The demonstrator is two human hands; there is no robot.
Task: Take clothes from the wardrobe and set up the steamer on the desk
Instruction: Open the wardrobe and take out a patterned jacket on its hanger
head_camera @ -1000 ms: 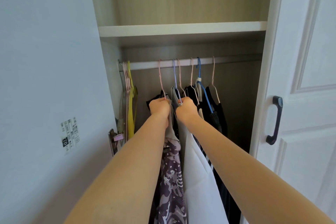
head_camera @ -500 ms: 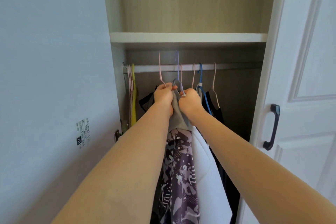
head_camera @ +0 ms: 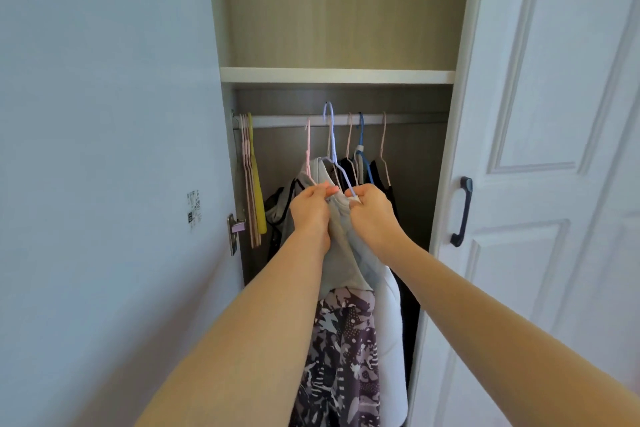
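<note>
Grey garment (head_camera: 341,246) on lilac hanger (head_camera: 333,146), hook level with rail (head_camera: 408,119); left hand (head_camera: 309,210) fingers bunch fabric, right hand (head_camera: 372,215) fingers pinch hanger wire.

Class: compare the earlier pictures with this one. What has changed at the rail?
Both hands, left and right, have lifted the lilac hanger so its hook rises above the rail. They grip the grey garment as before. The other hangers stayed hooked.
</note>
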